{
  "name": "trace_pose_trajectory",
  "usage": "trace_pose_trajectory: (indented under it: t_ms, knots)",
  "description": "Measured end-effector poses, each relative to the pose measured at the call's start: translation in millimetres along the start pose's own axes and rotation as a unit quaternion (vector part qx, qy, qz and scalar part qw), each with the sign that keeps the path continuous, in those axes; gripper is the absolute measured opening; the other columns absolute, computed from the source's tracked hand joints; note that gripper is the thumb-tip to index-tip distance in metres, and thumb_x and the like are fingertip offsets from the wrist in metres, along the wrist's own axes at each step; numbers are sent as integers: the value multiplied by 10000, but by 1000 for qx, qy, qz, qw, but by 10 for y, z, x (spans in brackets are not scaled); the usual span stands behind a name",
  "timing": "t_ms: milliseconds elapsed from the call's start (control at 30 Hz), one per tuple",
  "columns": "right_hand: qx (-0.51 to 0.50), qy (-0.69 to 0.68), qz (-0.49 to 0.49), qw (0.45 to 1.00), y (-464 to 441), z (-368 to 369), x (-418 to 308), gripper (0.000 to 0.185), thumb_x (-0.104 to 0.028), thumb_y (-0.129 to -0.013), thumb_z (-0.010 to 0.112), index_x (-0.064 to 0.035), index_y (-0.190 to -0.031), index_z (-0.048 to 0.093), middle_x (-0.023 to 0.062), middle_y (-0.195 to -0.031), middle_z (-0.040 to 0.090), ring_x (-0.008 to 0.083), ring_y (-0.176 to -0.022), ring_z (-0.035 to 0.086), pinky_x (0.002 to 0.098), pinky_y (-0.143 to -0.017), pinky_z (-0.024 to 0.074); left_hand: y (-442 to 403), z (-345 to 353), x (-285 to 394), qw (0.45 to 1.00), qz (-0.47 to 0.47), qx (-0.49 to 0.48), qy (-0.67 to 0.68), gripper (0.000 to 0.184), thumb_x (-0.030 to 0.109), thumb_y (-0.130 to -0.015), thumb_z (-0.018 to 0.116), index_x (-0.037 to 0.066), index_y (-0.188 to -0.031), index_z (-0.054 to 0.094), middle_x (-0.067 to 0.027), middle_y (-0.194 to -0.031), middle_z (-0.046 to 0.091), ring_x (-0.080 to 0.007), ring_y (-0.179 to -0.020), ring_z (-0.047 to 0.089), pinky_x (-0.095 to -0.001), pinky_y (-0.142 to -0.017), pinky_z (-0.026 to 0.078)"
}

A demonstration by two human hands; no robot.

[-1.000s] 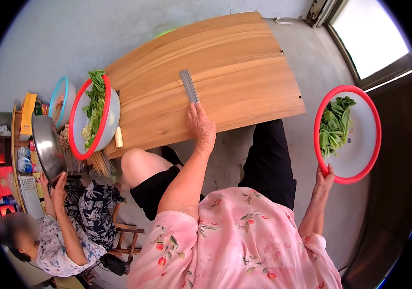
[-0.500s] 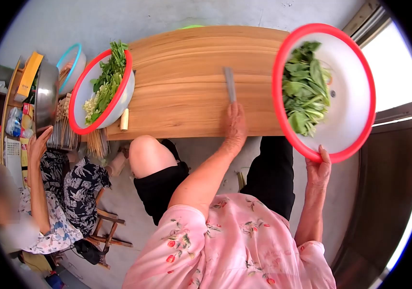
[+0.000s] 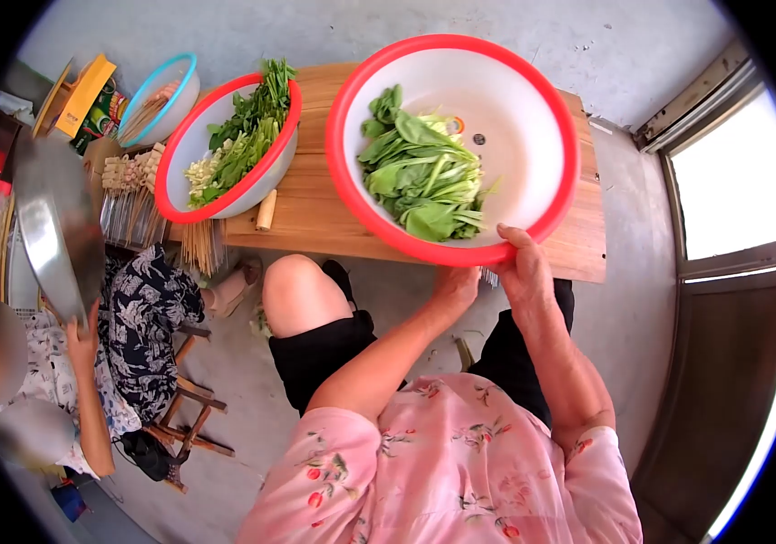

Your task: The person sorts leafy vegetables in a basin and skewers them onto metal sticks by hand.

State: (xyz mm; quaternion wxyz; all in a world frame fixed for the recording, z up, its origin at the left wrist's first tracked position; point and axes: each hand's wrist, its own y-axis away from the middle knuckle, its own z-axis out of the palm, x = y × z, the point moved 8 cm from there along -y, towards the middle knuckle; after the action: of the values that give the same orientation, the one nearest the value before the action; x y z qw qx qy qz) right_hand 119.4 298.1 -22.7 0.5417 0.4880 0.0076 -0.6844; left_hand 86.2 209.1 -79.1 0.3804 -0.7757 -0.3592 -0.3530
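Right across from our knees is the long wood surface (image 3: pixel 315 213). Our big bowl (image 3: pixel 519 136) with the red rim is in front of it in our view, tipped so that we can see inside. We can't tell if its bottom touches the wood. A person near us has one hand (image 3: pixel 82 343) on a shiny metal pan (image 3: pixel 48 218). A second red-rimmed bowl (image 3: pixel 277 161) with greens sits at the other end, and a blue-rimmed bowl (image 3: pixel 186 98) is behind it. The green leaves (image 3: pixel 424 177) are already in our big bowl, in a heap on one side. We can't tell if more have yet to go in. Our right hand (image 3: pixel 528 281) has its grip pinched on the low rim. Our left hand (image 3: pixel 456 288) is just under the bowl, but its fingers are hidden, so we can't tell its grip. Thin gray sticks (image 3: pixel 489 277) peek out between our hands. Smallest is a pale stub (image 3: pixel 267 210) beside the second bowl.
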Motion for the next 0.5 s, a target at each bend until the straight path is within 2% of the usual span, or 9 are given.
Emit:
trace_pose_trajectory:
  t_ms: [33, 67, 133, 167, 233, 333, 367, 400, 500]
  knots:
    - [-4, -10, 8, 1000, -4, 67, 85, 332, -76, -832, 581, 101, -1101, 502, 179, -962, 604, 291, -795, 634, 413, -648, 557, 187, -139, 170, 990, 98, 8, -101, 297, 24, -781, 560, -25, -1074, 555, -223, -1099, 558, -375, -1063, 528, -456, -904, 416]
    - [-7, -21, 14, 1000, -13, 113, 166, 339, -71, -830, 580, 109, -1105, 496, 187, -967, 603, 302, -809, 637, 424, -662, 562, 279, -280, 148, 990, 100, 5, -99, 297, 24, -781, 560, -25, -1074, 555, -223, -1099, 558, -375, -1063, 528, -456, -904, 416]
    - [-8, -19, 27, 999, 24, 145, 250, 356, -51, -815, 583, 110, -1116, 483, 193, -981, 596, 305, -806, 636, 419, -652, 570, 415, -302, 153, 956, 41, -203, -209, 433, 106, -755, 654, 0, -1151, 515, -207, -1167, 531, -355, -1132, 486, -468, -946, 385]
    - [3, -5, 31, 1000, 34, 162, 277, 359, -49, -812, 585, 110, -1116, 481, 189, -979, 593, 301, -803, 635, 419, -639, 573, 415, -447, 275, 955, 45, -208, -204, 433, 106, -755, 654, 0, -1151, 515, -207, -1167, 531, -355, -1132, 486, -468, -946, 385]
    - [6, 5, 34, 999, 15, 209, 307, 361, -48, -806, 587, 109, -1112, 477, 182, -971, 586, 292, -792, 631, 428, -617, 585, 519, -499, 379, 899, -24, -392, -193, 394, 119, -769, 644, -18, -1118, 521, -186, -1082, 564, -353, -1041, 534, -440, -885, 434]
    - [-14, 1, 41, 999, -8, 279, 362, 372, -56, -811, 582, 108, -1125, 467, 189, -982, 583, 296, -803, 630, 442, -638, 590, 516, -730, 607, 917, -7, -351, -189, 389, 124, -777, 635, -20, -1122, 530, -174, -1095, 577, -345, -1002, 562, -412, -855, 460]
    - [-34, 24, 58, 997, 39, 269, 347, 388, -99, -862, 563, 70, -1191, 445, 191, -1079, 584, 290, -948, 620, 420, -773, 570, 568, -745, 636, 918, -2, -348, -192, 389, 124, -777, 635, -20, -1122, 530, -174, -1095, 577, -345, -1002, 562, -412, -855, 460]
    - [-35, 23, 57, 997, 55, 289, 334, 388, -99, -862, 563, 70, -1191, 445, 191, -1079, 584, 290, -948, 620, 420, -773, 570, 584, -807, 648, 922, 0, -336, -190, 398, 130, -783, 631, -12, -1141, 531, -177, -1133, 569, -343, -1018, 560, -411, -863, 459]
    - [-61, 26, 74, 995, 130, 330, 330, 413, -217, -891, 573, 45, -1185, 452, 168, -1067, 589, 268, -903, 628, 406, -758, 559, 551, -992, 758, 922, -16, -331, -198, 424, 142, -790, 631, 5, -1178, 530, -183, -1186, 558, -338, -1037, 562, -410, -873, 457]
